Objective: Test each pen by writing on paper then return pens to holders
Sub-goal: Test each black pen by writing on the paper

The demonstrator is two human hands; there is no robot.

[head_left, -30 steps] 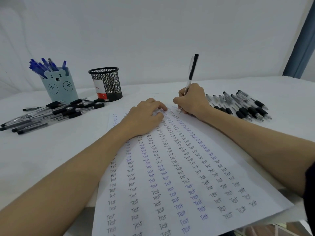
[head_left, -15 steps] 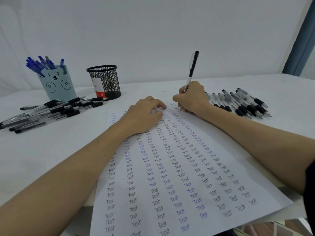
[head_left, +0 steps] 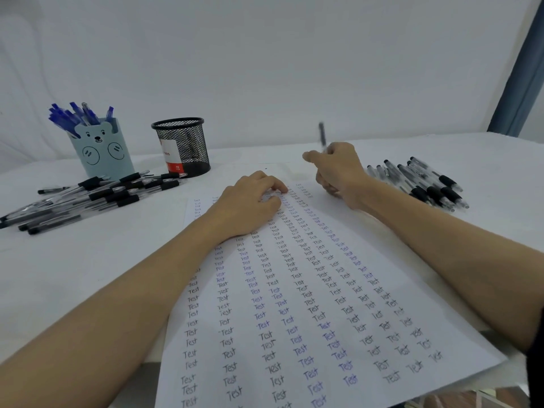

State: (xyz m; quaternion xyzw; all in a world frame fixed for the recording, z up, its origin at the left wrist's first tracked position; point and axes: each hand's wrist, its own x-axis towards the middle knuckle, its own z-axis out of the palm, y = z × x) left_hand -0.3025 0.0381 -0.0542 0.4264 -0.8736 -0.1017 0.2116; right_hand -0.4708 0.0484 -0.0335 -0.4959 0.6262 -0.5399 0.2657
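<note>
A large white sheet of paper covered with columns of the word "Test" lies in front of me. My left hand rests on its upper part, fingers loosely bent. My right hand is lifted just above the paper's top right and grips a black pen, which is blurred and stands nearly upright. A black mesh holder and a blue bear-faced holder filled with blue pens stand at the back left.
A pile of black pens lies on the white table to the left, in front of the holders. Another group of black pens lies right of my right hand. The paper's near edge overhangs the table edge.
My right hand has lifted the pen tip off the paper and turned, and the pen is now in motion. My left hand stays on the sheet.
</note>
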